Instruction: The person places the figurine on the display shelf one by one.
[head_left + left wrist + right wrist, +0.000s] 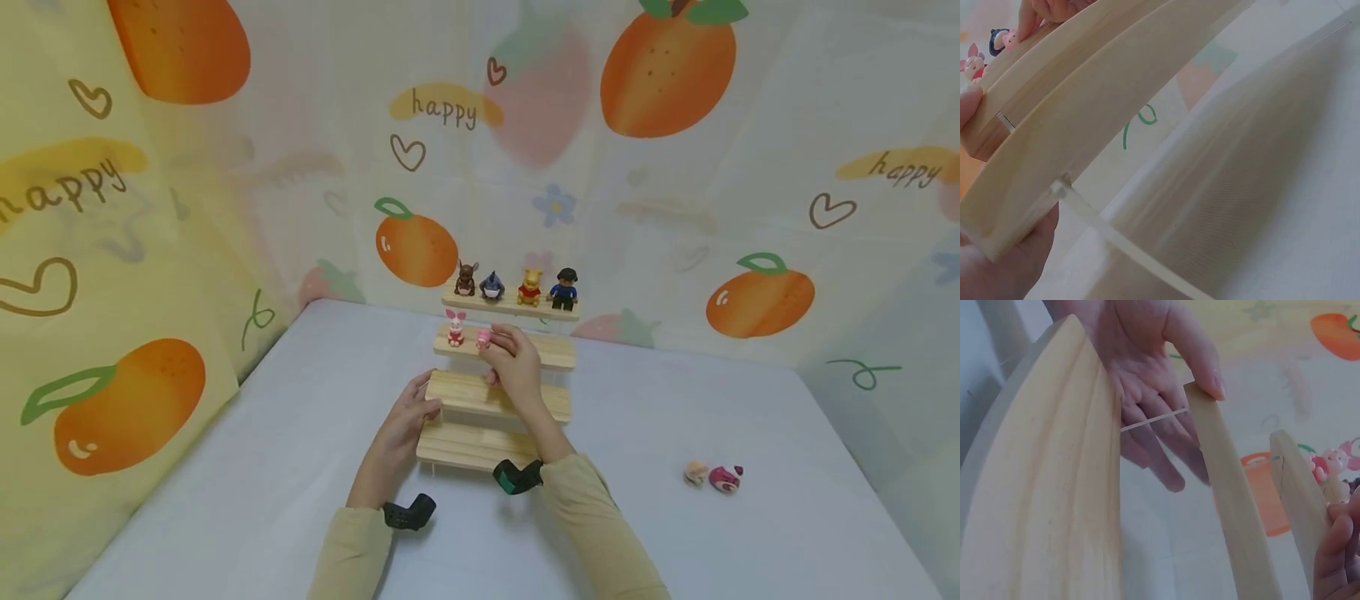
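Note:
A tiered wooden display shelf (pixel 468 393) stands at the middle of the table. My left hand (pixel 405 417) holds the left end of its third plank from the top, with the thumb on the plank's edge in the right wrist view and the fingers behind it. My right hand (pixel 519 367) pinches a small pink figurine (pixel 483 337) at the second plank, its fingers partly covering it. Left of that figurine, a pink-eared figurine in red (pixel 455 330) sits on the same plank. Whether the pinched figurine bears fully on the wood, I cannot tell.
Along the top plank stand a brown figurine (pixel 466 280), a blue-grey donkey (pixel 492 287), a yellow bear in red (pixel 529 287) and a dark-haired figure in blue (pixel 565 288). A peach figurine (pixel 696 473) and a magenta one (pixel 724 479) lie on the table at right.

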Available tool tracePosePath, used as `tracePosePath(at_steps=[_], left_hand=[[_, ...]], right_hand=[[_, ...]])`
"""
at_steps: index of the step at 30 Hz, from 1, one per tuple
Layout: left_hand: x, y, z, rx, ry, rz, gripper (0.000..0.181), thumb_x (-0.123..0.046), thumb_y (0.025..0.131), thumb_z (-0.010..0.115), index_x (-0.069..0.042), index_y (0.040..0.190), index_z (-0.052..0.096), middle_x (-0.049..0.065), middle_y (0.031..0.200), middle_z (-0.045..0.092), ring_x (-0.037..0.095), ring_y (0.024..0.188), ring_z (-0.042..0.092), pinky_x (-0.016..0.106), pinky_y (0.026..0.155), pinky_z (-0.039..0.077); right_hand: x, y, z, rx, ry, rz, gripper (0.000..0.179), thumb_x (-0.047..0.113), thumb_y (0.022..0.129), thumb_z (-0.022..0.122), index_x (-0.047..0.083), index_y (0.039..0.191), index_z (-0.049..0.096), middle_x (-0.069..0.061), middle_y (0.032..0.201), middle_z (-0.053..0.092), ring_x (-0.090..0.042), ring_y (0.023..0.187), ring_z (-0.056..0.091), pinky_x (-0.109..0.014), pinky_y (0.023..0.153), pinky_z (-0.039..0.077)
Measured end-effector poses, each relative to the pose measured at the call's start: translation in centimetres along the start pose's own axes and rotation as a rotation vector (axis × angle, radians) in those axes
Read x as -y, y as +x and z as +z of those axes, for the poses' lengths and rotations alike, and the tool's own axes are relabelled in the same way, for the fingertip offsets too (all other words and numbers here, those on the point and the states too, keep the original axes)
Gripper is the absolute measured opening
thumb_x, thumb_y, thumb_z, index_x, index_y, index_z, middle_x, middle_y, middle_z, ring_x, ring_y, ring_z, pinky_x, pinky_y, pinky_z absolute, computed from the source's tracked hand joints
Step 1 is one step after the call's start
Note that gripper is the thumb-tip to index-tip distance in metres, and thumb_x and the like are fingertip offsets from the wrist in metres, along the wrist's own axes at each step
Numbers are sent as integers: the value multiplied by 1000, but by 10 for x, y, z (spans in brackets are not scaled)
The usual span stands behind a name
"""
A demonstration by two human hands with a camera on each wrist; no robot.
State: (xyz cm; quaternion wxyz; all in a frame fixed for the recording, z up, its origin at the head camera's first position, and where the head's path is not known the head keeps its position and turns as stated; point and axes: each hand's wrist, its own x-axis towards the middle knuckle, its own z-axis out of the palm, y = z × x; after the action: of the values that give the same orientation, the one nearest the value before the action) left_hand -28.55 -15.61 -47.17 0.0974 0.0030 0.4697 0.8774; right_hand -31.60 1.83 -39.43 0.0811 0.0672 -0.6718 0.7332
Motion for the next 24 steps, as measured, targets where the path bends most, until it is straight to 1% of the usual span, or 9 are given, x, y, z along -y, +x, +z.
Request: tracePosePath(at_steps=[3, 7, 10, 12, 14, 17, 19, 20, 24], left_hand=[[1, 0, 0, 1, 10, 4, 60, 12, 82, 49, -8, 135, 28, 7, 139, 29, 11, 86, 44, 21, 66, 36], [2, 1, 0, 4, 41, 24, 62, 11, 82, 50, -6, 136, 27, 11, 136, 31, 11, 77, 42, 21, 64, 35], [2, 1, 0, 4, 44, 18, 62, 11, 82, 51, -6, 136, 26, 11, 137, 31, 11, 79, 43, 21, 65, 35], [2, 0, -1, 15, 43, 16, 62, 11, 82, 49, -5, 137, 24, 12, 138, 28, 11, 82, 43, 21, 66, 35], [2, -1, -2, 18, 41, 15, 62, 11, 83, 49, -5, 137, 23, 12, 138, 28, 11, 81, 43, 21, 66, 35], [1, -2, -2, 24, 42, 17, 63, 12, 83, 49, -4, 138, 22, 12, 138, 28, 12, 82, 43, 21, 66, 35], [0, -2, -2, 21, 41, 14, 63, 11, 83, 49, -5, 137, 23, 11, 138, 28, 12, 84, 43, 21, 66, 35], [0, -1, -2, 17, 40, 11, 63, 11, 83, 50, -6, 137, 24, 10, 138, 29, 12, 86, 43, 21, 66, 36], [1, 0, 0, 33, 18, 5, 62, 11, 83, 49, -6, 137, 24, 9, 139, 28, 14, 95, 41, 21, 71, 36]], right_hand=[[-3, -2, -8, 3, 14, 2, 36, -5, 78, 63, -4, 113, 53, -18, 109, 58, -8, 38, 45, -19, 37, 39], [-4, -9, -21, -5, 26, -5, 35, -3, 80, 63, -5, 113, 51, -21, 112, 56, -8, 39, 45, -19, 39, 39], [-2, -17, -34, -10, 25, -1, 33, -2, 81, 61, -4, 112, 51, -19, 112, 56, -9, 41, 45, -19, 40, 40], [0, -24, -44, 2, 36, 23, 29, -1, 83, 59, -3, 110, 52, -17, 110, 57, -8, 42, 45, -18, 41, 39], [6, -33, -56, 36, 57, 66, 25, 0, 86, 55, -4, 110, 51, -17, 108, 58, -9, 43, 43, -18, 42, 38], [5, -43, -78, 83, 106, 105, 22, 2, 90, 50, -9, 108, 49, -16, 104, 60, -8, 43, 40, -18, 41, 36], [3, -48, -94, 95, 119, 110, 24, 4, 91, 50, -12, 109, 46, -13, 100, 62, -8, 43, 40, -18, 42, 36], [0, -50, -103, 92, 116, 97, 26, 4, 91, 50, -13, 109, 45, -11, 98, 63, -8, 43, 40, -18, 42, 36], [-5, -58, -137, 47, 5, 65, 27, 11, 90, 53, -9, 107, 48, -7, 96, 64, -8, 44, 42, -20, 44, 39]])
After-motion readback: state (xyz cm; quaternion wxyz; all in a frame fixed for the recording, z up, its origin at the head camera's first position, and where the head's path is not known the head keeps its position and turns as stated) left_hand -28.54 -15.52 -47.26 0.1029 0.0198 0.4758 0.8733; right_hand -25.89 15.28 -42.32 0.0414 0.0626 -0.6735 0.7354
